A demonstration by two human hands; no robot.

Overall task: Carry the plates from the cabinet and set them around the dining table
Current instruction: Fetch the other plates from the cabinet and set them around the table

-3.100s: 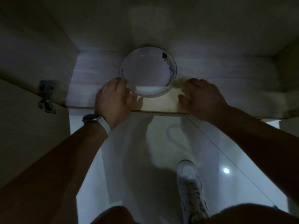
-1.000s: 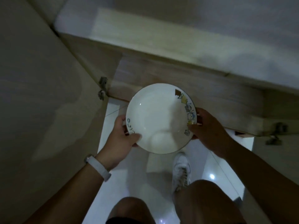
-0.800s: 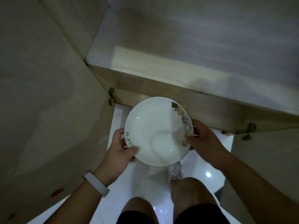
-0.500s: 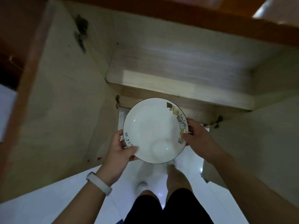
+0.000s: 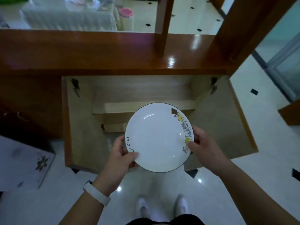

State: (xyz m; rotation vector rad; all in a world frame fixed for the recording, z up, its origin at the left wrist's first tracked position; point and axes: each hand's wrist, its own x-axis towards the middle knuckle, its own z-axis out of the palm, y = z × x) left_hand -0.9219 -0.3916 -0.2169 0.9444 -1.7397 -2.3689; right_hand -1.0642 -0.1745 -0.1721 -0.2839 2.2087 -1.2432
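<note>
A white plate (image 5: 157,137) with cartoon figures on its right rim and dark lettering on its left rim is held level in front of me, above the floor. My left hand (image 5: 121,157) grips its left rim, thumb on top. My right hand (image 5: 202,149) grips the right rim, thumb on the painted figures. Behind the plate is the low wooden cabinet (image 5: 113,54), both doors swung open, its pale shelves (image 5: 142,96) bare where visible.
The open left door (image 5: 81,124) and right door (image 5: 224,120) flank me. A glossy brown countertop with wooden posts (image 5: 162,25) tops the cabinet. A cloth-covered table (image 5: 69,18) lies beyond it. A flower-patterned box (image 5: 24,161) sits at left. White tiled floor (image 5: 267,168) spreads around my feet.
I lifted the plate off the cabinet shelf with both hands and rose from a crouch to standing. The view now takes in the countertop and the room beyond.
</note>
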